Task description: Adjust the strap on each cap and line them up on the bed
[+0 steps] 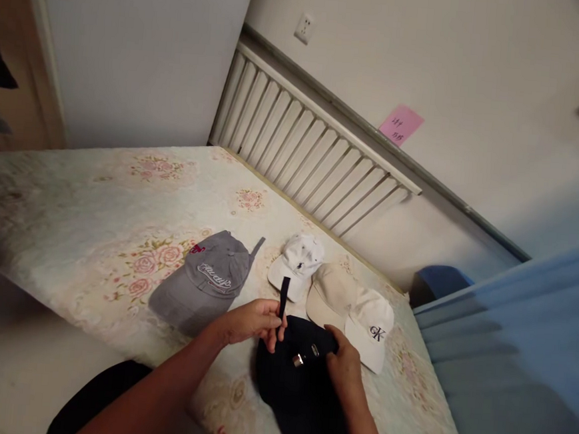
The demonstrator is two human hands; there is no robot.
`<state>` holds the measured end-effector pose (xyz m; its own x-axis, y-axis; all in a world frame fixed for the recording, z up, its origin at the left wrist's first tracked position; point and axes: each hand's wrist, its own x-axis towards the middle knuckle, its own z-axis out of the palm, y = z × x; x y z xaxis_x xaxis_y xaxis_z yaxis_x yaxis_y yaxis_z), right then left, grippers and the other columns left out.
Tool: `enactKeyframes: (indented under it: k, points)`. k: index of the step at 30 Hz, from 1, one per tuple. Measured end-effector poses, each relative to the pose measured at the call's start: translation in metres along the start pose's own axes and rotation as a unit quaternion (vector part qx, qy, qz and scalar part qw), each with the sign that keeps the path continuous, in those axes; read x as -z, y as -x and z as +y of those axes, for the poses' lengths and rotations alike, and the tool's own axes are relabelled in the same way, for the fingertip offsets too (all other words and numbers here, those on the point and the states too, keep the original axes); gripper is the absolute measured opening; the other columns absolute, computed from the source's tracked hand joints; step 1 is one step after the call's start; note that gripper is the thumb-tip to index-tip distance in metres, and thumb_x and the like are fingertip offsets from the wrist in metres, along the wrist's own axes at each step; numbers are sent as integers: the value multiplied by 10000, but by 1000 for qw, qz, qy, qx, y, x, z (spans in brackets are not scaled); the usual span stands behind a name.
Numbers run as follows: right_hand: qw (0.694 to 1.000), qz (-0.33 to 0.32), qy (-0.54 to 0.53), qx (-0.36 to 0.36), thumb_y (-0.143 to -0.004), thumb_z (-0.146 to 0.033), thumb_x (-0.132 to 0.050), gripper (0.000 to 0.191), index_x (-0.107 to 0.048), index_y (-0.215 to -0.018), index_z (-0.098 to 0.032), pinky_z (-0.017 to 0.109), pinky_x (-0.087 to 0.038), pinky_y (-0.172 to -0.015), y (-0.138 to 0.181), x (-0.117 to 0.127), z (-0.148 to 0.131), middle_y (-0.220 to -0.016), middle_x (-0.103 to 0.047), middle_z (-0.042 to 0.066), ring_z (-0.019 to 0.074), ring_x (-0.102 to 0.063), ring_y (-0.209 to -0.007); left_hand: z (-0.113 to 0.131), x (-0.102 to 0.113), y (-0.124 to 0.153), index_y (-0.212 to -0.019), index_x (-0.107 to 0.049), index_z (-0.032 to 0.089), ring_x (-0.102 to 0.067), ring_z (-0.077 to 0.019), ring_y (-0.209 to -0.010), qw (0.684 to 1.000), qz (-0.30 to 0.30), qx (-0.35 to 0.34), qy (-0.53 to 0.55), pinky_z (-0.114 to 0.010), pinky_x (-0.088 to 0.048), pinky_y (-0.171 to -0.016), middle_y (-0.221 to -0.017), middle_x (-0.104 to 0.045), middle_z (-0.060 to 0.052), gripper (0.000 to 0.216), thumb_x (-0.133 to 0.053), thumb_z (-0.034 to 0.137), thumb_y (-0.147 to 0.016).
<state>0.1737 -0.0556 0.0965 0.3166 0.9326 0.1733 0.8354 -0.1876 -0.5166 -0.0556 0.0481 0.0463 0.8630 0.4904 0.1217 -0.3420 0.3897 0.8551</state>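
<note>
A black baseball cap (305,399) is held over the near part of the bed, with two small metal buckle pieces showing on it. My left hand (256,323) pinches the cap's narrow black strap (284,293), whose free end points upward. Gripping the cap's right edge is my right hand (346,368), thumb and fingers closed on the fabric. A grey cap (209,281) with white lettering lies left of my hands. Beyond them sit a white cap (299,261), a beige cap (332,290) and a white cap with black letters (372,320), side by side.
A flowered bedspread (171,194) covers the bed. A white radiator (306,138) runs along the far wall, with a pink note (401,125) above it. Blue curtain fabric (520,349) hangs on the right. Another black object (100,389) is at the lower left.
</note>
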Motion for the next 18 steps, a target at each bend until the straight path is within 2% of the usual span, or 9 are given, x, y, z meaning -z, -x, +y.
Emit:
enactKeyframes:
  k: [4, 8, 10, 13, 15, 18]
  points:
    - [994, 103, 35, 12, -727, -229, -458, 530, -566, -1219, -64, 441, -414, -983, 23, -3, 1, -1216, -616, 191, 305, -568, -1127, 0, 1, 1, -877, -542, 142, -617, -111, -510, 1000, 6, -4, -18, -215, -447, -501, -739, -637, -21, 166, -558, 295, -814]
    - [978, 207, 18, 1, -790, -370, -480, 457, -611, -1132, -97, 460, -425, -955, 52, -9, 2, -1144, -644, 188, 312, -588, -1071, 2, -1, 3, -853, -544, 141, -601, -101, -498, 999, 22, -6, -25, -227, -465, -517, -727, -633, -14, 164, -563, 297, -807]
    - [979, 199, -22, -31, -790, -407, -501, 396, -647, -1045, -141, 447, -441, -930, 63, -16, 3, -1070, -679, 153, 299, -619, -1006, 4, -2, 4, -848, -549, 138, -586, -96, -490, 999, 32, -10, -34, -225, -458, -510, -716, -629, -15, 184, -568, 316, -806]
    - [976, 128, -132, -116, -742, -446, -575, 341, -667, -945, -188, 398, -499, -829, 71, -31, 6, -937, -721, 94, 275, -664, -884, 6, -3, 3, -839, -553, 135, -548, -80, -481, 997, 50, -21, -45, -205, -421, -492, -688, -619, -11, 231, -578, 363, -812]
    - [958, 87, -213, -169, -688, -469, -632, 385, -660, -946, -184, 367, -531, -742, 69, -40, 7, -873, -729, 75, 266, -680, -816, 6, -3, 3, -825, -554, 137, -517, -68, -480, 996, 61, -29, -55, -194, -391, -487, -669, -612, -4, 256, -575, 392, -821]
    - [932, 63, -286, -214, -614, -484, -691, 513, -631, -997, -147, 353, -549, -649, 63, -48, 2, -835, -728, 77, 267, -685, -761, 6, -2, 2, -811, -564, 140, -498, -70, -499, 994, 71, -43, -75, -196, -365, -502, -653, -612, -2, 273, -549, 411, -843]
